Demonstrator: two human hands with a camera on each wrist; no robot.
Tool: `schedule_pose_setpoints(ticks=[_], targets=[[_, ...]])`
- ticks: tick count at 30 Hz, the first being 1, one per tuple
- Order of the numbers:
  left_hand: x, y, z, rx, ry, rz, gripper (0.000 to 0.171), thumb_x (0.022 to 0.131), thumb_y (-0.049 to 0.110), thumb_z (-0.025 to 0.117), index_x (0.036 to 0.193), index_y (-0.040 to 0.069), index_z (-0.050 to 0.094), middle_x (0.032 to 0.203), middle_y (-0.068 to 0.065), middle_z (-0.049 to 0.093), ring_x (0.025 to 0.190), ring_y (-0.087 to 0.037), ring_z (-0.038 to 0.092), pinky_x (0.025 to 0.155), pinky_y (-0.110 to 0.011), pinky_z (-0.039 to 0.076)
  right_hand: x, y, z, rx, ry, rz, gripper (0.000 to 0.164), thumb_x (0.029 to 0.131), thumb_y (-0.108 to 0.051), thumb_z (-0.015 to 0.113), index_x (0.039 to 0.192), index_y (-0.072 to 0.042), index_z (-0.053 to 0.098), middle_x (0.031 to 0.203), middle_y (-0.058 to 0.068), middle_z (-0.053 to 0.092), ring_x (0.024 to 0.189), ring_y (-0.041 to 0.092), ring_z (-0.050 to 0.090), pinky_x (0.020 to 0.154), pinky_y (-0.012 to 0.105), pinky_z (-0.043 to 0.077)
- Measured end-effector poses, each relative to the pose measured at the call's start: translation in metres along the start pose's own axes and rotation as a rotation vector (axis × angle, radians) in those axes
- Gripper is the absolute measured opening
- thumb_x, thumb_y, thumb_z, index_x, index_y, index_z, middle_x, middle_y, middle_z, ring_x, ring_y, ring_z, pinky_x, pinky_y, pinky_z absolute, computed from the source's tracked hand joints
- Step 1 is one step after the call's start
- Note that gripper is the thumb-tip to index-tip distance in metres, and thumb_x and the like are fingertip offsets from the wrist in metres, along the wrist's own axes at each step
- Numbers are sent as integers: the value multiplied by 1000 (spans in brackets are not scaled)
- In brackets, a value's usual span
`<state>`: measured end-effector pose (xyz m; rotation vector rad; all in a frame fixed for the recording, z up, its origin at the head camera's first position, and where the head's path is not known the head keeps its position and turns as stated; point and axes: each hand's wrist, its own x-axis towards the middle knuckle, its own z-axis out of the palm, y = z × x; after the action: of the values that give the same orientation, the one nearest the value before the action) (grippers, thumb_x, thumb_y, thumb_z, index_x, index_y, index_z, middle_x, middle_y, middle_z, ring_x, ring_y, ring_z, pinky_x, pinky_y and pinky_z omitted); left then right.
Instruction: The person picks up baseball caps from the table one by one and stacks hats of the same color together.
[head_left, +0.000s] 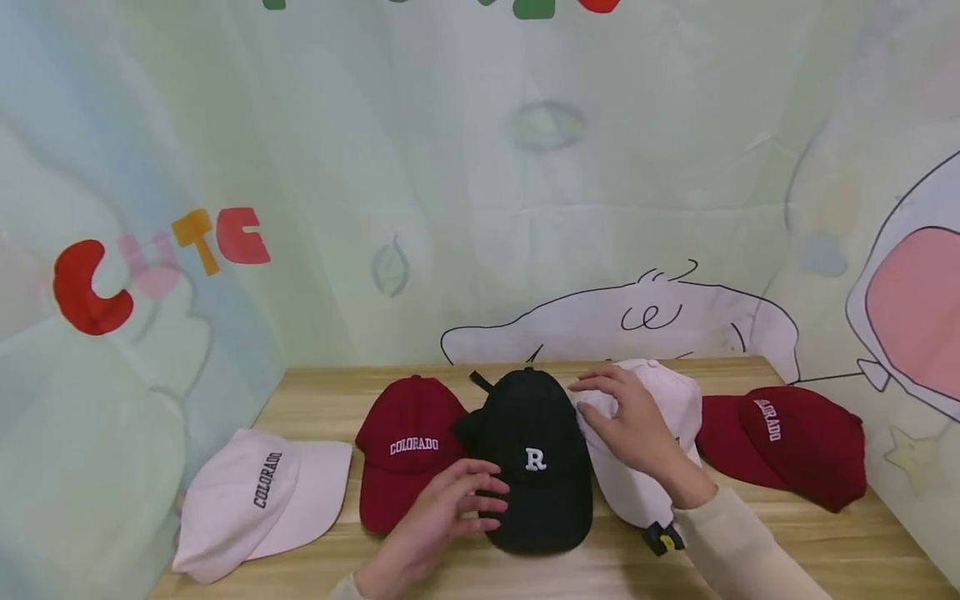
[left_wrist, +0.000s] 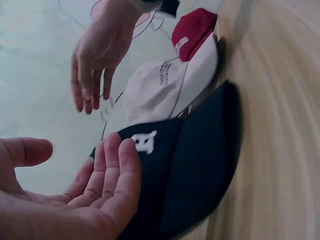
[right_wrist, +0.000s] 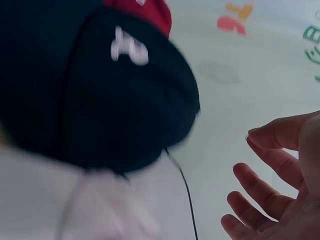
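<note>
A black baseball cap (head_left: 536,508) with a white letter R stands on the wooden table in the middle of the head view. My left hand (head_left: 453,508) is at its left side, fingers loosely bent and thumb apart, gripping nothing. Over the white cap (head_left: 637,492) to the right hovers my right hand (head_left: 626,421); the right wrist view shows its fingers (right_wrist: 265,192) spread with nothing between them. Whether the left fingertips touch the black cap I cannot tell. Left of the black cap sits a dark red cap (head_left: 408,408) lettered COLORADO.
At the far left a pale cap (head_left: 240,500) lies with its brim to the right. Another dark red cap (head_left: 806,442) rests at the far right, brim leftward. Behind the wooden table (head_left: 315,400) hangs a printed curtain (head_left: 450,208). A small black-and-yellow tag (head_left: 663,540) is by the white brim.
</note>
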<state>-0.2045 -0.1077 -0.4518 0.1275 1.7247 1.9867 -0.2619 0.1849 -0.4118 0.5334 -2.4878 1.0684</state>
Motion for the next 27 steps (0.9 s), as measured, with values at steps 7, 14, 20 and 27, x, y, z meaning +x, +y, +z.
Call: schedule_pose_setpoints(ticks=[7,14,20,27], targets=[[-29,11,-41,80,231,29,47,107,32,54,142,1,48,131,-17,66,110,-25,70,94,-36,61,-11,-34,44,137,-11,-128,24,90,-4,77,111,-15,78,124,5,69,122,24,62,103,45,50],[-61,20,-90,147,480,97,38,112,24,45,141,1,48,123,-6,69,108,-17,70,89,-32,61,-16,-68,82,269,-86,-139,27,92,-8,76,112,-25,77,122,-4,69,123,17,59,103,39,49],[-91,35,-146,210,568,136,43,112,34,44,144,5,41,109,21,67,102,2,68,86,-23,60,-19,-84,114,441,-344,-22,28,97,-14,72,122,-25,74,124,-7,69,119,18,63,103,37,53],[-111,42,-187,249,804,176,31,109,31,51,135,14,49,103,29,61,97,11,60,81,-10,54,-21,-103,146,719,-522,146,33,98,-14,70,131,-17,70,128,10,71,119,28,67,99,21,54]])
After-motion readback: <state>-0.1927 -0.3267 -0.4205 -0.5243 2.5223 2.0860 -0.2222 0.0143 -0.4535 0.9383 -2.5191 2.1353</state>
